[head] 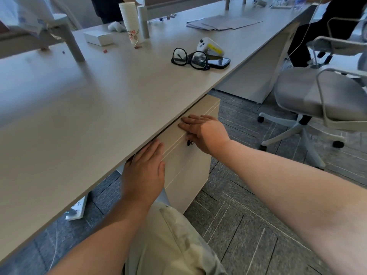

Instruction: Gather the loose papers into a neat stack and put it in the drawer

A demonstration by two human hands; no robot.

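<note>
Both hands flat, holding nothing: left hand [144,171] w/ straight fingers laid against the near end of the top drawer [178,135] front, fingertips tucked just under the desk [99,100] edge; right hand [204,132] palm-down, fingers straight & close together, pressing the same drawer front further along, thumb down near the small dark lock [189,143]. Drawer front sits flush w/ the cabinet [188,175], i.e. shut; can't see inside, so can't tell if a paper stack is in it. No papers in either hand.

Cabinet stands under the desk's near edge, on grey patterned carpet [248,215]. Person's knee in light trousers [174,241] is just in front of the cabinet, below the left wrist.

On desk, near its right edge: black glasses [188,59], lenses up, touching a dark phone [220,62]; white device w/ yellow label [210,47] right behind them. Further back, towards the far right corner: flat spread of grey sheets/papers [224,22], well apart from the hands. Towards the far left: tall stack of paper cups [132,22] beside a grey post [143,21], small white box [98,37] just left of the cups.

White power strip [77,209] on the floor under the desk. Grey office chair [317,100] to the right, well apart from the cabinet; another person in dark clothes [333,26] seated at far right.
</note>
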